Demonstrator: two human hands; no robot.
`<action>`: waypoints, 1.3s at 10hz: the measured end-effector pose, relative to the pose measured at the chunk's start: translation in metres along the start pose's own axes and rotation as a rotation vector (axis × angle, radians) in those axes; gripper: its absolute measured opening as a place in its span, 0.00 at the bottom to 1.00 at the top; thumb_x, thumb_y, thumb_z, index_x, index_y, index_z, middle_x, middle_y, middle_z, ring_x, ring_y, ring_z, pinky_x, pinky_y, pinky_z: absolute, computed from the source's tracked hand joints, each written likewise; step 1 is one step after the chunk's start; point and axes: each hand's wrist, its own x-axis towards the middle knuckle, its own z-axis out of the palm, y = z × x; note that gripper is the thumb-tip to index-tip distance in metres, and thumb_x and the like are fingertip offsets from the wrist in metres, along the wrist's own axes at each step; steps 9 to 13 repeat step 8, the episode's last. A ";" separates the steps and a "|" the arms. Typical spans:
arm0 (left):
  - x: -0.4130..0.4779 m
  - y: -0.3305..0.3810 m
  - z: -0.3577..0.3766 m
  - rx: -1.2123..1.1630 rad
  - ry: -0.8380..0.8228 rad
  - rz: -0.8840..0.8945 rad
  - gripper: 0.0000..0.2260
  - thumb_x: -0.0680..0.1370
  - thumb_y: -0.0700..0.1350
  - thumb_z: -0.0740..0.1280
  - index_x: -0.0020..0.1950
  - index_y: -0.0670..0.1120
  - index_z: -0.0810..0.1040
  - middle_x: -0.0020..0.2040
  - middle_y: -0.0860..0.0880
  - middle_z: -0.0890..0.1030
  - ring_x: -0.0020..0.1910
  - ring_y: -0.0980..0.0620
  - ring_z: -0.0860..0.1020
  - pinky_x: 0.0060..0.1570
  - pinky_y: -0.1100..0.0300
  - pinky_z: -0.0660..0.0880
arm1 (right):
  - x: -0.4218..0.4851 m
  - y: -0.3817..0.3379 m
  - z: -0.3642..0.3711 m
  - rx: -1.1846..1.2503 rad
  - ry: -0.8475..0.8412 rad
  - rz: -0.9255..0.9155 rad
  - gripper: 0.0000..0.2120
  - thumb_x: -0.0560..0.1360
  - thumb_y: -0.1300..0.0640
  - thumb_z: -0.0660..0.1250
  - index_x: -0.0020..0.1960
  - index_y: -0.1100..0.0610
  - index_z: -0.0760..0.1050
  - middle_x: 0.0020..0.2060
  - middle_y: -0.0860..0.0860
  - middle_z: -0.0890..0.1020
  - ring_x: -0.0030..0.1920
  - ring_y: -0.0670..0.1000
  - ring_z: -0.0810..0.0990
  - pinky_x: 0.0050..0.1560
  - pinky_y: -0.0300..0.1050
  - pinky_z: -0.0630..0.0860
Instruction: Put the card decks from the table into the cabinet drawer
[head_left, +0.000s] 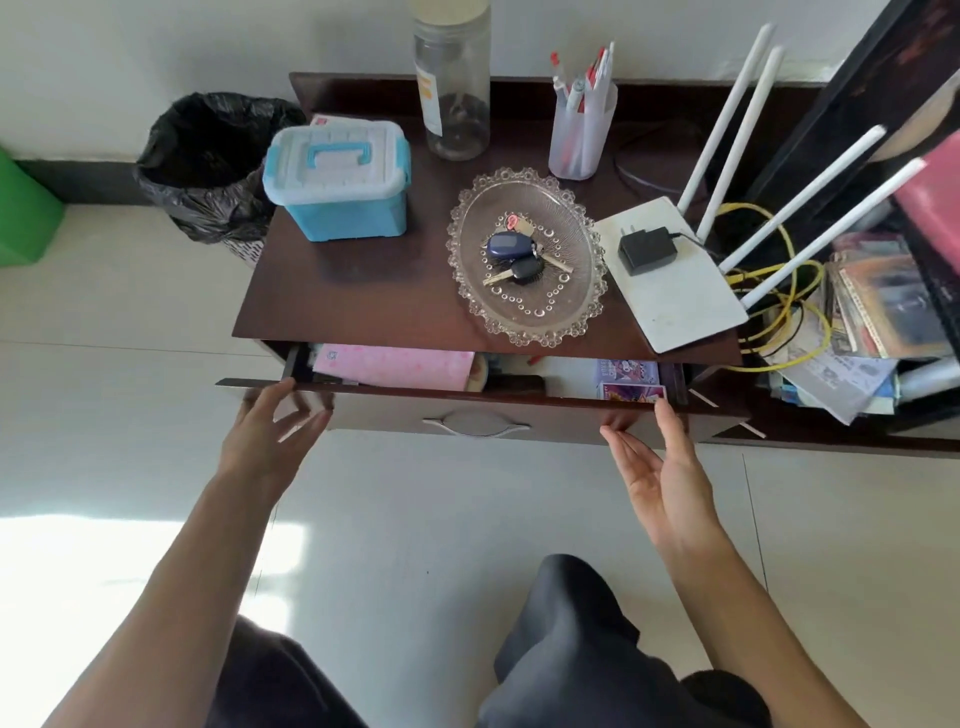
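Two purple card decks (628, 379) lie at the right end of the half-open drawer (483, 415) under the worktop (374, 291). The left hand (270, 434) spreads against the drawer front's left end, the right hand (662, 467) near its right end; each grip is open and empty

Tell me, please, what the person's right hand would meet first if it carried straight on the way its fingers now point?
Probably the dark brown wooden drawer front: the right hand is open, its fingertips already at the front's top edge, below the purple card decks.
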 end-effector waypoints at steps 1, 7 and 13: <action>0.007 0.006 0.009 -0.020 -0.051 -0.002 0.19 0.75 0.50 0.72 0.64 0.50 0.73 0.62 0.43 0.80 0.57 0.49 0.83 0.49 0.60 0.83 | 0.011 -0.005 0.002 0.052 -0.029 0.029 0.44 0.67 0.52 0.83 0.78 0.49 0.65 0.64 0.68 0.78 0.58 0.62 0.85 0.49 0.49 0.85; 0.024 0.007 0.054 -0.167 -0.039 0.045 0.22 0.80 0.49 0.67 0.73 0.52 0.69 0.70 0.40 0.73 0.63 0.45 0.77 0.62 0.49 0.78 | 0.046 -0.015 0.020 0.249 -0.043 0.141 0.19 0.77 0.47 0.73 0.52 0.63 0.75 0.57 0.71 0.82 0.58 0.64 0.85 0.43 0.49 0.86; 0.024 0.010 0.048 -0.133 -0.031 0.001 0.22 0.79 0.50 0.69 0.72 0.52 0.70 0.67 0.37 0.74 0.62 0.42 0.79 0.62 0.49 0.78 | 0.038 -0.019 0.020 0.170 0.001 0.131 0.20 0.78 0.48 0.71 0.61 0.61 0.75 0.58 0.66 0.83 0.56 0.59 0.86 0.42 0.45 0.86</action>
